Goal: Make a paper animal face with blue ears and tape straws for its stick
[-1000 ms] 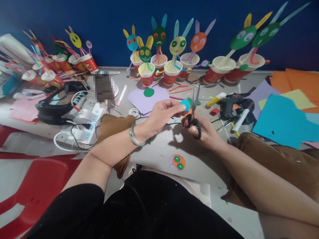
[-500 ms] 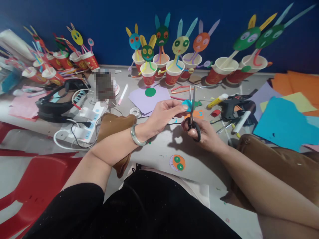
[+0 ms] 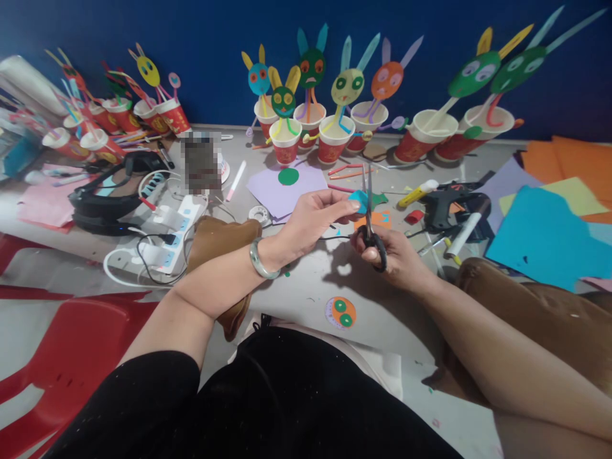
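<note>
Between thumb and fingers, my left hand (image 3: 321, 215) pinches a small piece of blue paper (image 3: 358, 201). Black-handled scissors (image 3: 370, 239) are gripped in my right hand (image 3: 393, 256), their blades pointing away from me beside the right edge of the blue piece. Both hands are above the table, close together. Below them lies an orange round paper face (image 3: 344, 312) with green eyes and a purple edge. Orange paper scraps (image 3: 381, 220) and a green scrap (image 3: 380, 199) lie behind the scissors.
Paper cups (image 3: 336, 137) with paper-faced figures line the back. Purple paper (image 3: 272, 191) lies behind my left hand. A power strip (image 3: 180, 233) and black headset (image 3: 112, 194) are left; a glue gun (image 3: 447, 207), yellow marker (image 3: 417, 193) and blue paper (image 3: 545, 236) are right.
The scissors and my right hand have shifted very slightly right. My left hand still holds the blue piece in nearly the same place.
</note>
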Tool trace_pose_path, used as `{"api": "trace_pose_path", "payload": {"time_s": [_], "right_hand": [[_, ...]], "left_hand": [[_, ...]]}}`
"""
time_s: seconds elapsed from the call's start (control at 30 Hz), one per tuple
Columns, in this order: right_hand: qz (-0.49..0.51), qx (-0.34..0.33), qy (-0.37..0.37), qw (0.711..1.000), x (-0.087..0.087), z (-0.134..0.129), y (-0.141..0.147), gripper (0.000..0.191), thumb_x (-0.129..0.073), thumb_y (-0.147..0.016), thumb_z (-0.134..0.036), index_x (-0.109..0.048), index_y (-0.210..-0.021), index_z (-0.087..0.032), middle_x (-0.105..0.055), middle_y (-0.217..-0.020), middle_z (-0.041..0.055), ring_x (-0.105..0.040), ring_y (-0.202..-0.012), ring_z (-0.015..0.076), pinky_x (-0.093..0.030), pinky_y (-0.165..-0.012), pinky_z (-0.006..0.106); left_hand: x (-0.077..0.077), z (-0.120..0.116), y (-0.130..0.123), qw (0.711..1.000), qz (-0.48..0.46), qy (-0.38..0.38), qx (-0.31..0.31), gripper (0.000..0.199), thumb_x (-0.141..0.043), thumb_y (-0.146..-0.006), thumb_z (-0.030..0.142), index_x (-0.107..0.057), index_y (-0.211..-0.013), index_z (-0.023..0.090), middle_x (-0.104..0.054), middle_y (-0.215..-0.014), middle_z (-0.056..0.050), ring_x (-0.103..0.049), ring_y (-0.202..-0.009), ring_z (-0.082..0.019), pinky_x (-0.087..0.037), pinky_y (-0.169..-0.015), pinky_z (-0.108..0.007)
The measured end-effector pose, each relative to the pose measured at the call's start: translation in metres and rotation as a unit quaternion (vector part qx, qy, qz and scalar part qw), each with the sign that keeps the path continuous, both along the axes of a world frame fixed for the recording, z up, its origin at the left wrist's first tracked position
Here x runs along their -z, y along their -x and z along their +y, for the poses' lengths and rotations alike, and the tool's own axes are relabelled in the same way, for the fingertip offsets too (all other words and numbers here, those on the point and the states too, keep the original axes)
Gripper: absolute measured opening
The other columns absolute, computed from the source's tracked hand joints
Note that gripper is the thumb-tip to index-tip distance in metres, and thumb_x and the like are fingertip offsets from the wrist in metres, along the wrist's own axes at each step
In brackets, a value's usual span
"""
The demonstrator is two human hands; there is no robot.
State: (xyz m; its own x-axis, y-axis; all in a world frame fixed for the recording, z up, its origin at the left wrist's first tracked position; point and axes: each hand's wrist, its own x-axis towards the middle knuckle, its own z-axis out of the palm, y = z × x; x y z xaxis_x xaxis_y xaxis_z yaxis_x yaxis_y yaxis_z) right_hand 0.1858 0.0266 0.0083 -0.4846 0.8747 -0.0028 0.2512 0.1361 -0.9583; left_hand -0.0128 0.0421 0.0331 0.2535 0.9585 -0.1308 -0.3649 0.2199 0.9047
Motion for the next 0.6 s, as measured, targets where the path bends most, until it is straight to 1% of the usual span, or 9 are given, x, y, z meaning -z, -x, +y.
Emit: {"api": "trace_pose_path", "payload": {"time_s": [0.13,0.3,0.43,0.6], "right_hand": [[-0.007,0.004,0.001,1.000,0.0003,0.0001,-0.0013,0.068,-0.076,-0.075,-0.086,-0.053,-0.071,-0.022,-0.052,-0.068,-0.0012,-0.044,-0.067,0.0160,-0.037,-0.067,0.033],[-0.017,0.000,-0.004,1.000,0.0008,0.0000,-0.0032,0.058,-0.074,-0.082,-0.075,-0.053,-0.074,-0.022,-0.052,-0.070,-0.0006,-0.043,-0.069,0.0158,-0.037,-0.068,0.033],[-0.014,-0.003,0.009,1.000,0.0002,-0.0001,-0.0029,0.060,-0.075,-0.079,-0.078,-0.053,-0.074,-0.022,-0.051,-0.069,-0.0011,-0.042,-0.066,0.0149,-0.036,-0.064,0.033],[-0.018,0.009,0.005,1.000,-0.0011,0.0000,-0.0012,0.062,-0.075,-0.079,-0.080,-0.053,-0.072,-0.022,-0.052,-0.067,-0.0013,-0.041,-0.065,0.0145,-0.036,-0.063,0.033]], "left_hand": [[-0.0006,0.0004,0.0006,1.000,0.007,0.000,-0.001,0.041,-0.096,-0.074,0.046,-0.066,-0.075,0.018,-0.070,-0.070,0.004,-0.067,-0.071,-0.008,-0.052,-0.080,-0.027],[-0.0007,0.0009,0.0008,1.000,0.010,0.002,0.001,0.039,-0.095,-0.076,0.044,-0.066,-0.076,0.018,-0.070,-0.071,0.003,-0.069,-0.074,-0.010,-0.052,-0.083,-0.029],[-0.0015,0.0006,0.0003,1.000,0.012,0.000,-0.007,0.041,-0.096,-0.073,0.045,-0.065,-0.074,0.018,-0.069,-0.069,0.004,-0.067,-0.072,-0.009,-0.051,-0.081,-0.028],[-0.0021,0.0000,-0.0004,1.000,0.001,-0.008,-0.014,0.040,-0.097,-0.072,0.043,-0.065,-0.073,0.018,-0.069,-0.069,0.004,-0.065,-0.069,-0.008,-0.051,-0.078,-0.027]]}}
